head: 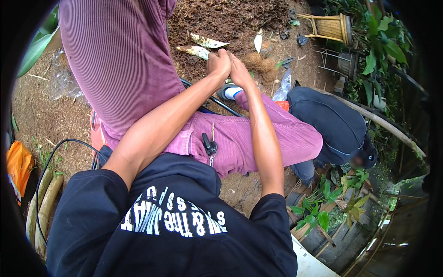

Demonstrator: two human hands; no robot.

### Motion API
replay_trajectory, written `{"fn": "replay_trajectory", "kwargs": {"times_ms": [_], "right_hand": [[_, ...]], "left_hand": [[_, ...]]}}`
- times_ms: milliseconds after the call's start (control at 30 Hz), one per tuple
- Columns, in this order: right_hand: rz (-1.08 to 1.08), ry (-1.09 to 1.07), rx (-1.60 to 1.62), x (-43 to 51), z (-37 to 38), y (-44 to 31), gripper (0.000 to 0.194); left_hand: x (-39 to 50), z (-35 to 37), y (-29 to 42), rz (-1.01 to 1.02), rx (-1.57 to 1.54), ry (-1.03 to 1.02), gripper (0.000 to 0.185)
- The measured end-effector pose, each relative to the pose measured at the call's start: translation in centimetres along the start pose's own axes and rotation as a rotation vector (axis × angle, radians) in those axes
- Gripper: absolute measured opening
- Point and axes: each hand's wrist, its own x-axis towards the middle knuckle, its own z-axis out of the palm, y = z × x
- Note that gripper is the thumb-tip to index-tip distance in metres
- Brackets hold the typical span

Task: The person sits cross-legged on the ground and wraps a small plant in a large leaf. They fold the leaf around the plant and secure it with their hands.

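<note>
My left hand [218, 65] and my right hand [239, 71] are pressed together in front of my knees, fingers curled against each other. Whatever may lie between them is hidden. A pale variegated leaf with brown stains [194, 52] reaches up to the fingers of the left hand; I cannot tell if it is held. A second stained leaf [209, 41] lies just beyond. Behind the hands spreads a heap of damp brown moss or fibre [225, 17]. Loose tan fibre clumps [263, 65] lie on the ground to the right of my right hand, with a small pale leaf [258, 41] above them.
A person in a dark jacket [325, 121] bends close on my right. A clear plastic bag [284, 83] lies near them. Farther right stand a rattan stool [328, 29] and potted plants. At left are an orange bag [20, 166], bamboo poles [48, 211] and a black cable [41, 176].
</note>
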Motion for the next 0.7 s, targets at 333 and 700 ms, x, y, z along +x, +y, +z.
{"fn": "replay_trajectory", "kwargs": {"times_ms": [333, 700], "right_hand": [[-0.010, -0.022, -0.002, 0.30, 0.15, 0.50, 0.057], [-0.012, 0.010, -0.009, -0.14, -0.01, -0.41, 0.053]], "left_hand": [[0.08, -0.10, 0.09, -0.006, 0.004, -0.021, 0.058], [0.25, -0.03, -0.09, -0.009, 0.009, -0.021, 0.063]]}}
